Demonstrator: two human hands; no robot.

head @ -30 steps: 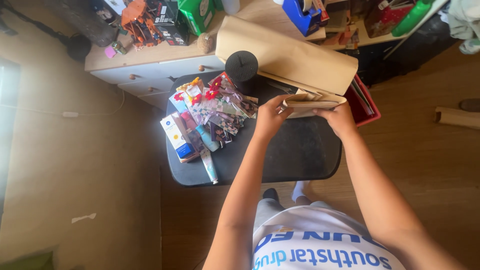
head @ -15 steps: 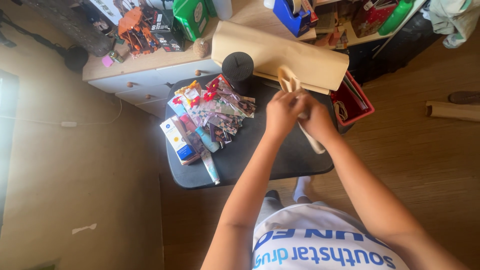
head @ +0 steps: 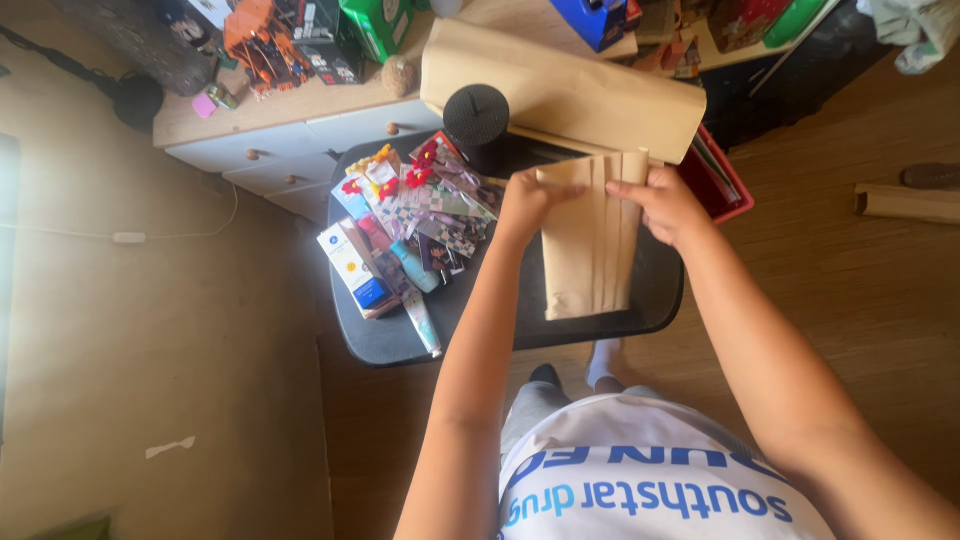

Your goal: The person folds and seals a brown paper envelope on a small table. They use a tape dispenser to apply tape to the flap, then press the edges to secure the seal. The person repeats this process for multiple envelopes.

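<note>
We see the left hand (head: pixel 527 199) pinching the upper left corner of a folded brown paper bag (head: pixel 588 240), while the right hand (head: pixel 665 203) grips its upper right edge, fingers curled over the pleated folds. The bag lies flat on the black stool seat (head: pixel 480 325), its length running toward the person. Just left of it sits a heap of patterned cards and tubes (head: pixel 410 235); a black cylinder (head: pixel 476 118) stands beyond, beside a large brown paper roll (head: pixel 560 88)
</note>
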